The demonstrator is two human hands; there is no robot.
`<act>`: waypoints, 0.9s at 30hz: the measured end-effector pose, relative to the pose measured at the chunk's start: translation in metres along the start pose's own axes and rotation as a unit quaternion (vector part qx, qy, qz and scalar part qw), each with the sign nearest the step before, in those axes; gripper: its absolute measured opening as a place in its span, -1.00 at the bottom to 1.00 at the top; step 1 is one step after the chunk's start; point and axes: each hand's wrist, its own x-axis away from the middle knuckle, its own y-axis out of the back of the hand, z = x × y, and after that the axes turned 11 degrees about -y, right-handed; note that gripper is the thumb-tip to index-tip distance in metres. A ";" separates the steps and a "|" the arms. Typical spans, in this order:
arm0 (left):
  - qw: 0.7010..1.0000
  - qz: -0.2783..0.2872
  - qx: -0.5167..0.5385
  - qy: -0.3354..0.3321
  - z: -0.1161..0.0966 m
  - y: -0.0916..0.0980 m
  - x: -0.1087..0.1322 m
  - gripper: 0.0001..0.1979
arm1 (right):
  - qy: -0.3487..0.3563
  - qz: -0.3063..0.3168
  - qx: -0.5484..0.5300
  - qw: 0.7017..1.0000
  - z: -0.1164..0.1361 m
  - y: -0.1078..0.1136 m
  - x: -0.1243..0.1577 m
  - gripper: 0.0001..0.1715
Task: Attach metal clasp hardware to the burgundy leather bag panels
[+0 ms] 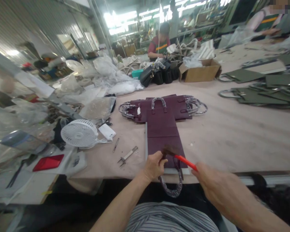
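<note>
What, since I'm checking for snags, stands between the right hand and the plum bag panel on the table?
Only the red-handled brush does: it runs from the right hand across the gap, with its dark bristles over the plum bag panel. Nothing else visible lies between them.

The head-worn camera looks out from above the person's chest, tilted forward and down, with a wide, curved field. The plum leather bag panels [161, 119] sit near the middle of the frame, close to the lens and seen steeply from above. The striped shirt [169, 219] shows below them at the bottom edge, and the left forearm [120, 203] and right forearm [234, 199] reach toward them from there. Beyond them, the long work table [232, 141] recedes, and a co-worker [159, 42] appears small and well past the panels.
</note>
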 end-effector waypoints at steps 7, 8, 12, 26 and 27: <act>1.000 -0.001 0.011 0.018 -0.001 0.000 0.001 -0.93 | -0.093 0.007 0.029 0.995 -0.014 0.002 -0.030 -0.62; 1.000 0.000 0.016 0.025 -0.002 0.001 0.000 -0.93 | -0.126 0.025 0.013 0.992 -0.023 -0.002 -0.036 -0.63; 0.998 0.003 0.037 0.044 -0.003 0.004 -0.001 -0.93 | -0.228 0.092 0.013 0.969 -0.070 -0.037 -0.051 -0.60; 0.990 0.030 0.072 0.115 -0.012 0.017 -0.012 -0.89 | 0.012 -0.021 -0.043 0.999 -0.035 -0.138 -0.045 -0.49; 0.986 0.008 0.080 0.143 -0.012 0.017 -0.012 -0.89 | 0.004 -0.022 -0.044 0.999 -0.034 -0.144 -0.043 -0.47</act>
